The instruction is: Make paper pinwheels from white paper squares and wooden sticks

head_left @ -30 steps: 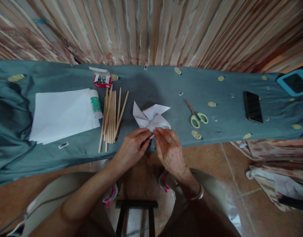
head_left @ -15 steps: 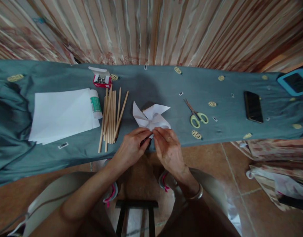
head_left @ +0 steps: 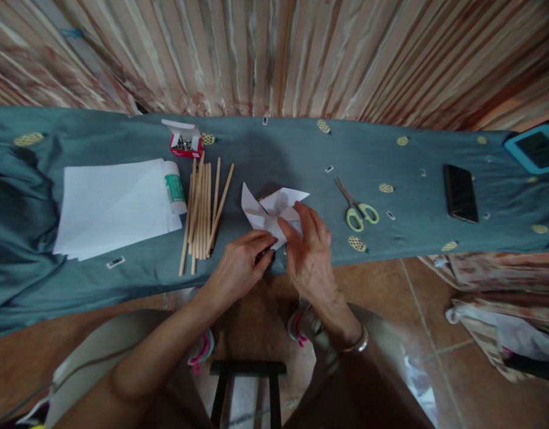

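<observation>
A folded white paper pinwheel (head_left: 284, 200) lies at the front edge of the cloth-covered table, its blades raised. My left hand (head_left: 244, 260) is closed, pinching the lower left of the pinwheel between thumb and fingers. At its right side, my right hand (head_left: 310, 256) has its thumb over the paper near the centre and its fingers around a blade. Both sets of fingers partly hide the near blades. Several wooden sticks (head_left: 201, 208) lie just left of the pinwheel, and scissors with green handles (head_left: 360, 214) rest to the right.
White paper sheets (head_left: 111, 208) lie on the left, with a glue stick (head_left: 174, 186) on their edge. Behind the sticks stands an open red box (head_left: 185, 144) of small metal pieces. Farther right are a black phone (head_left: 460, 193) and a blue-framed device (head_left: 536, 149).
My right hand has shifted from the pinwheel's near tip, beside my left hand, up and right onto its right blade. The left hand has kept its pinch.
</observation>
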The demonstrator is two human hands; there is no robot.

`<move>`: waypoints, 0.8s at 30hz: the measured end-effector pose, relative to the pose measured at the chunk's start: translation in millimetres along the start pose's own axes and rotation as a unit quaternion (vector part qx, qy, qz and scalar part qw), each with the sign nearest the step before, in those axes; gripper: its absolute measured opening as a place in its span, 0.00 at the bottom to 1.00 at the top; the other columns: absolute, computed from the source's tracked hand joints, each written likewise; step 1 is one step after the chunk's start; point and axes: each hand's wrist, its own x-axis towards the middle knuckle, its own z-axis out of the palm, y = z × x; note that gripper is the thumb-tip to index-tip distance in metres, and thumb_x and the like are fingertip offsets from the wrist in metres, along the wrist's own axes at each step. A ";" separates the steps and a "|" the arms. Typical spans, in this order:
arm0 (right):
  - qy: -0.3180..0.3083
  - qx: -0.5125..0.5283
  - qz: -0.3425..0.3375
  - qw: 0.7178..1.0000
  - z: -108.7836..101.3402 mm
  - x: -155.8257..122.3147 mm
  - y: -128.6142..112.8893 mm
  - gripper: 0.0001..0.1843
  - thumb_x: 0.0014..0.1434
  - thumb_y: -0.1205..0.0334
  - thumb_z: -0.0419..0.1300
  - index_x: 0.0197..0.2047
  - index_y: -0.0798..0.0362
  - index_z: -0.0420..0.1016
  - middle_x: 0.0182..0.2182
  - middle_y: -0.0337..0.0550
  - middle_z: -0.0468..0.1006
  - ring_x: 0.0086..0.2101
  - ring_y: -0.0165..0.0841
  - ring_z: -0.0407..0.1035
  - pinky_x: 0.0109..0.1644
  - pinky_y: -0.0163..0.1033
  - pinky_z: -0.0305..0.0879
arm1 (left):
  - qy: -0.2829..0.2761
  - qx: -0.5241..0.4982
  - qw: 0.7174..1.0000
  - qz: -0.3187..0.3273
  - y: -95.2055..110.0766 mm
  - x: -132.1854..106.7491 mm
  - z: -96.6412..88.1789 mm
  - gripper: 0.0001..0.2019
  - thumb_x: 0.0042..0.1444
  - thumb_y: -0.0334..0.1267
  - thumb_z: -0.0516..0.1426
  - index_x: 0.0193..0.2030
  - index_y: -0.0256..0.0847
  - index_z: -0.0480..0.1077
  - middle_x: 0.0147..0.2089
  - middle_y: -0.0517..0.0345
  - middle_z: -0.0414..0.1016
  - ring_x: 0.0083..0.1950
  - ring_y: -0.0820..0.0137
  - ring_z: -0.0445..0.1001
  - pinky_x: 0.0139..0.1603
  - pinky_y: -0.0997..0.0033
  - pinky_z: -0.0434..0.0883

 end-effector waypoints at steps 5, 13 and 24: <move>-0.034 -0.011 0.005 0.999 3.6 2.0 -0.8 0.21 0.64 0.70 0.47 0.57 0.52 0.68 0.65 0.57 0.57 0.64 0.50 0.49 0.53 0.56 0.63 | -0.002 -0.004 1.000 0.000 1.5 -0.1 -0.5 0.10 0.58 0.27 0.54 0.43 0.36 0.75 0.44 0.50 0.79 0.46 0.66 0.78 0.49 0.66 0.75; -0.040 -0.003 0.013 0.999 4.3 1.2 -3.3 0.20 0.63 0.70 0.49 0.57 0.50 0.68 0.65 0.54 0.58 0.65 0.49 0.48 0.54 0.56 0.63 | -0.007 -0.016 1.000 -0.010 1.1 0.1 -0.1 0.10 0.58 0.27 0.54 0.44 0.38 0.75 0.45 0.51 0.78 0.46 0.67 0.78 0.50 0.66 0.75; -0.041 -0.013 0.010 0.999 5.8 0.6 -4.4 0.18 0.63 0.70 0.51 0.55 0.52 0.69 0.64 0.56 0.59 0.64 0.51 0.50 0.54 0.56 0.62 | -0.014 -0.017 1.000 -0.010 0.8 0.9 -0.4 0.11 0.57 0.27 0.54 0.44 0.38 0.75 0.44 0.52 0.78 0.46 0.67 0.78 0.50 0.66 0.75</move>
